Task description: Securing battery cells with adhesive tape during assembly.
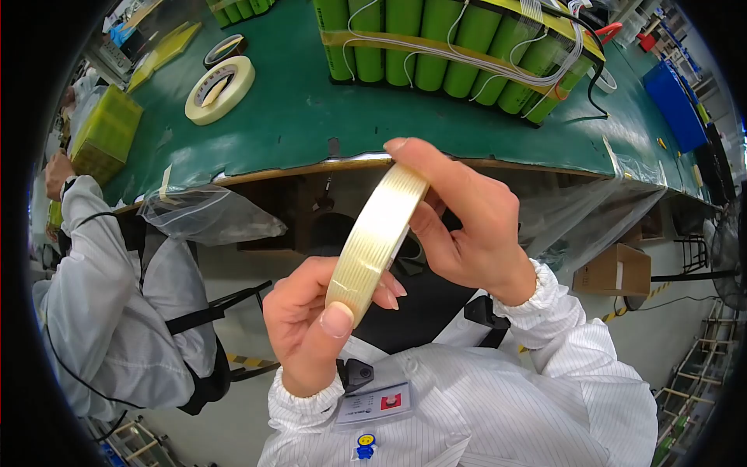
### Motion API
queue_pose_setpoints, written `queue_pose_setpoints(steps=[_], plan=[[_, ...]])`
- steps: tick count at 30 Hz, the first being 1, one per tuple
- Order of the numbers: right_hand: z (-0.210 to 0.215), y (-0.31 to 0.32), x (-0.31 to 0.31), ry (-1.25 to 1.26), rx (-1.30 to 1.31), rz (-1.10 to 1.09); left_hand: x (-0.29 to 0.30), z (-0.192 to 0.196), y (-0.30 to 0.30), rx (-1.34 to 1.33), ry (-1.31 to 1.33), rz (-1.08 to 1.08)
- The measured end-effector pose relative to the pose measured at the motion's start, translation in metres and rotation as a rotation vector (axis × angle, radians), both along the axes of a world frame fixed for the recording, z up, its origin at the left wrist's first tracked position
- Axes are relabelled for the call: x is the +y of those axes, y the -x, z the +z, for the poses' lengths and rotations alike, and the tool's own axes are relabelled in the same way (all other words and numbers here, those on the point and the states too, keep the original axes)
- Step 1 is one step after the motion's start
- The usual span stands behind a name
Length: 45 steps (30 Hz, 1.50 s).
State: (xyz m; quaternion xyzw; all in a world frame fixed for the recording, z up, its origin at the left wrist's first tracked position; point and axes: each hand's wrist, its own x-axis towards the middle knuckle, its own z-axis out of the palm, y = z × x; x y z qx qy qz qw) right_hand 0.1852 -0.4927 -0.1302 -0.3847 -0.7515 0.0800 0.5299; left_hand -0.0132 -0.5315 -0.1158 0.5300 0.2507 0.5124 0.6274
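A roll of pale yellow filament tape (376, 237) stands on edge between both hands, below the front edge of the green table (296, 117). My left hand (307, 327) grips its lower end, thumb pressed on the outer face. My right hand (463, 226) holds its upper end, index finger curled over the top rim. On the table beyond lies a pack of green cylindrical battery cells (459, 47) bound with yellow strips and white wires.
Two more tape rolls, one cream (219, 90) and one dark (226, 48), lie at the table's left. A co-worker in a white coat (109, 303) sits at the left. A clear plastic bag (206, 214) hangs from the table edge. A cardboard box (615, 268) sits on the floor at right.
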Motion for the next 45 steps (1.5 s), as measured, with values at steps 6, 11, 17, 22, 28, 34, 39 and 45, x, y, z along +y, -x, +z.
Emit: queue_pose_setpoints(steps=[6, 11, 17, 22, 28, 34, 39, 45], plan=[[0.003, -0.002, -0.001, -0.175, -0.135, -0.026, -0.002, 0.000, 0.002, -0.004, 0.021, -0.002], [-0.001, 0.001, 0.003, -0.180, -0.094, 0.026, -0.003, -0.001, 0.002, -0.044, -0.004, -0.025], [-0.002, 0.004, -0.002, -0.057, -0.013, 0.068, -0.006, 0.000, 0.000, -0.057, 0.031, -0.024], [-0.005, 0.010, -0.001, 0.070, 0.141, 0.061, -0.008, 0.005, -0.002, -0.030, 0.055, -0.014], [-0.007, 0.017, -0.001, 0.097, 0.145, 0.073, -0.010, 0.005, 0.001, -0.059, 0.116, 0.015], [0.001, 0.018, 0.003, 0.195, 0.066, 0.100, -0.015, 0.002, 0.002, -0.002, 0.073, -0.003], [0.026, 0.014, -0.001, 0.195, 0.082, 0.032, -0.022, -0.019, 0.006, 0.160, -0.296, 0.311], [0.027, 0.029, -0.017, -0.129, 0.265, 0.255, -0.017, -0.009, -0.007, 0.209, -0.303, 0.582]])
